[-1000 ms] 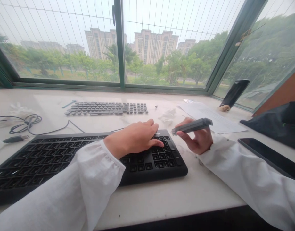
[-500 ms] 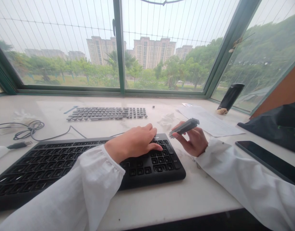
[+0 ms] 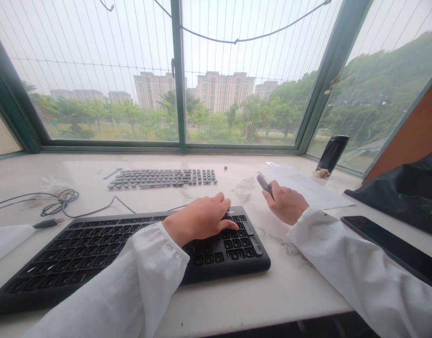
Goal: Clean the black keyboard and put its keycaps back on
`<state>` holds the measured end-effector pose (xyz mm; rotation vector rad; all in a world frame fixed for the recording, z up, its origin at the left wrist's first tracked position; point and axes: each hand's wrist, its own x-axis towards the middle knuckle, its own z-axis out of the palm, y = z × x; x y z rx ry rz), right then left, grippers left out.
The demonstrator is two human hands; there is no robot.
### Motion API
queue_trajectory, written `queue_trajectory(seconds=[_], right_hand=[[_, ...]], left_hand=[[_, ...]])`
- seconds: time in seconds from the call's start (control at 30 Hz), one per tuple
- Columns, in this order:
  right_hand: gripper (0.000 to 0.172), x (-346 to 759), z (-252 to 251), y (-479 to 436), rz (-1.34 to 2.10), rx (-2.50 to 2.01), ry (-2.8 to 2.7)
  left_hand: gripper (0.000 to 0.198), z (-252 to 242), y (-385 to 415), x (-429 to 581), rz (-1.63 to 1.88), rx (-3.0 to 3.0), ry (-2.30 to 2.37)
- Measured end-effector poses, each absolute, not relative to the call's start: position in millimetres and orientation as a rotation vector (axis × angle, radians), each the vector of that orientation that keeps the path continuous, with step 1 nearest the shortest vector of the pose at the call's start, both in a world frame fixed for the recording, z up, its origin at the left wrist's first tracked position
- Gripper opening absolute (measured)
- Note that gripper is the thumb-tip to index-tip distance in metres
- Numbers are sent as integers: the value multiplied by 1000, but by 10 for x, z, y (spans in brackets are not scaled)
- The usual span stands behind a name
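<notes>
Tool: gray tool (image 3: 264, 184), pinched upright, just above the paper's near edge.
Right hand: (image 3: 286, 203) fingers and thumb closed on it.
Left hand: (image 3: 198, 219) open, fingertips on the black keyboard (image 3: 233, 244).
Writing: too small to read.
Around: loose keycaps (image 3: 162, 178) lay beyond on the desk (image 3: 272, 286), printed paper (image 3: 307, 192) right, phone (image 3: 388, 244) farther right.

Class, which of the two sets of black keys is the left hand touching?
The nearer keyboard, in a black case: the left hand rests on it. The farther rows lie untouched.
</notes>
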<state>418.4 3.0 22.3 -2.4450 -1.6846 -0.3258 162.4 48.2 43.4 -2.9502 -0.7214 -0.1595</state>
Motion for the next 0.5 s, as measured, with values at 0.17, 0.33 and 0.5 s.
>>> queue_trajectory(seconds=[0.17, 0.33, 0.5], right_hand=[[36, 4237, 161, 60, -175, -2698, -1641], [48, 4210, 151, 49, -231, -2680, -1668], [51, 4118, 214, 10, -533, -2589, -1564]], left_hand=[[50, 412, 492, 1613, -188, -2924, -700], [52, 393, 511, 1614, -207, -2900, -673], [54, 368, 531, 1627, -270, -2866, -670]])
